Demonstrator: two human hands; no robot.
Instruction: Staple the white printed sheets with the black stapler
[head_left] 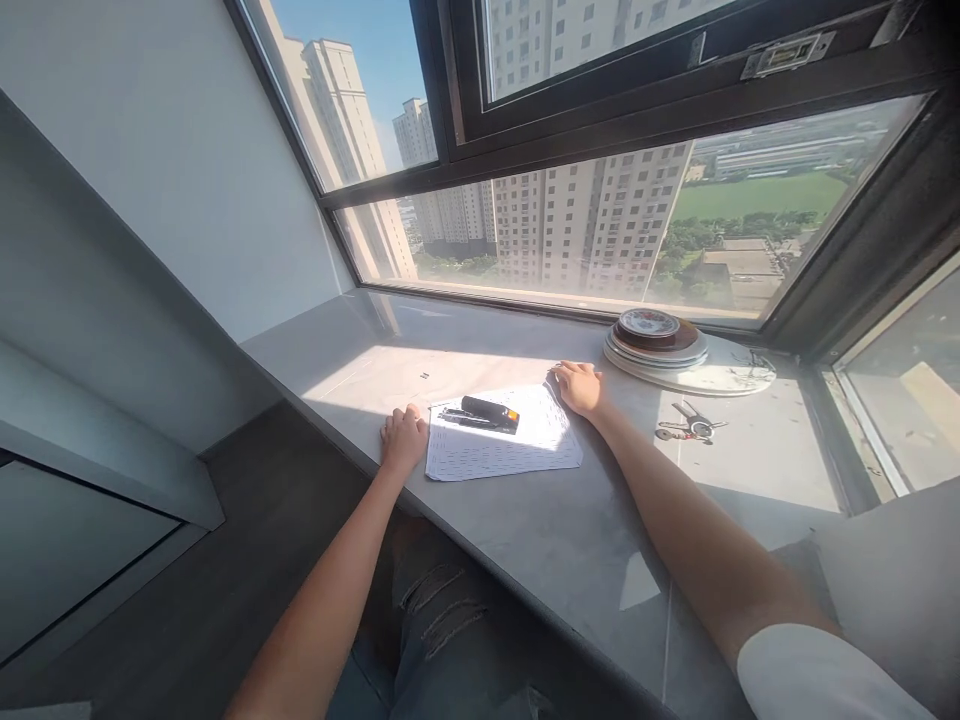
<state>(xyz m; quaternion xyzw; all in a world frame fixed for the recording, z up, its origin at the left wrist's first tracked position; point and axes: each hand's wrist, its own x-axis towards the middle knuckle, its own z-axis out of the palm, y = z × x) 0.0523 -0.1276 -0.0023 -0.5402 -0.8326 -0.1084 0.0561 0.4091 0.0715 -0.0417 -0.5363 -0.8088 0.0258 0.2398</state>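
Note:
A stack of printed white papers lies on the windowsill with a black stapler on top, its end marked orange. Just left of the papers, my left hand rests on the sill with its fingers curled in and nothing visible in them. My right hand rests beside the papers' far right corner, its fingers also curled and no object showing in them. Neither hand touches the stapler.
Stacked round plates sit on an oval board near the window. A small metal and black object lies right of my right forearm. Tiny staples lie beyond my left hand. The sill's near edge runs above my knees.

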